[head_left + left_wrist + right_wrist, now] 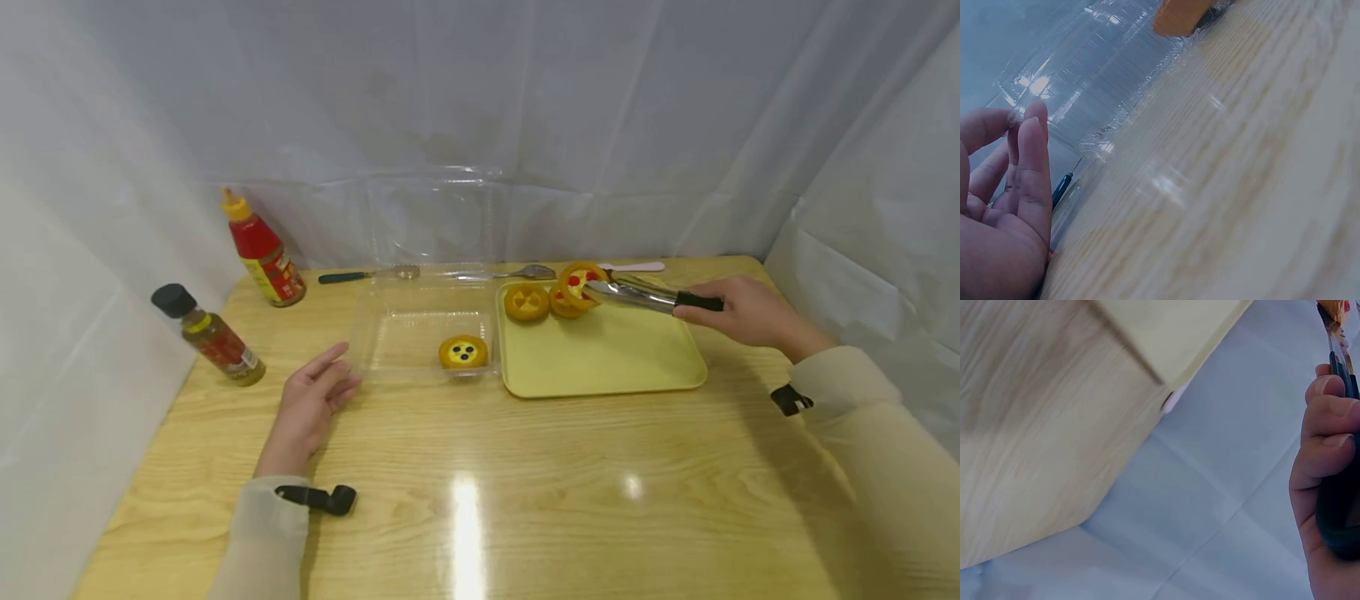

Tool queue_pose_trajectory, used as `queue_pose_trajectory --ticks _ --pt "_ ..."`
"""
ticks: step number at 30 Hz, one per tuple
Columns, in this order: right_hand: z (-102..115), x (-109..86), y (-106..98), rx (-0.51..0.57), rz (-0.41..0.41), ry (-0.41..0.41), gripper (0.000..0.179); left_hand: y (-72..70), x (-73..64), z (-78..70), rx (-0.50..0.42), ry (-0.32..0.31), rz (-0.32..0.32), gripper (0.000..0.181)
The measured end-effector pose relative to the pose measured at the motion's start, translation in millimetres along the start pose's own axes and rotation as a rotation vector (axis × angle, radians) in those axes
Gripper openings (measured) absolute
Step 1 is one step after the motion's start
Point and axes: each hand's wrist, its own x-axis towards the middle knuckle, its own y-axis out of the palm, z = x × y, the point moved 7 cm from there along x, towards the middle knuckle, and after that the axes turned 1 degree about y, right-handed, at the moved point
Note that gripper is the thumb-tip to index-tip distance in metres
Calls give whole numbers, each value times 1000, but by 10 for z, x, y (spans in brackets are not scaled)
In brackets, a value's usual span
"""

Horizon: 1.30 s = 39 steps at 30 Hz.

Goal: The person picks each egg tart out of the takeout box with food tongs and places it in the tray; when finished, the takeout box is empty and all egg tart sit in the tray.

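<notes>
My right hand [738,310] grips metal tongs [637,293] by their black handle. Pinched in the tongs' tips is an egg tart with red topping [576,282], overlapping another red-topped tart [564,303] at the back of the yellow tray [607,387]. Left of these, a plain brown tart [527,302] lies on the tray. The clear plastic container [405,321] stands with its lid upright, and a tart with dark berries [462,353] sits in its front right corner. My left hand [306,408], fingers loosely bent, is at the container's left edge; whether it touches is unclear.
A red sauce bottle [266,254] and a black-capped seasoning bottle [217,342] stand at the left. Behind the container and tray lie a green-handled utensil [345,277], a fork [531,272] and a pink-handled utensil [641,267]. White sheeting [570,117] surrounds the table.
</notes>
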Motion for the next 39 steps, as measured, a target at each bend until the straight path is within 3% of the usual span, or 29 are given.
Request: queue_pose_trajectory --ticks 7,16,34,39 --pt "-301 -56 7 40 10 36 61 -5 5 6 -2 4 8 56" --pt "-525 -40 71 73 30 83 59 -9 4 14 4 1 1 56" --pt "-517 22 211 74 124 125 62 23 -8 -10 -10 15 3 52" --pt "-519 33 227 79 145 141 69 13 -11 -18 -14 11 -4 51"
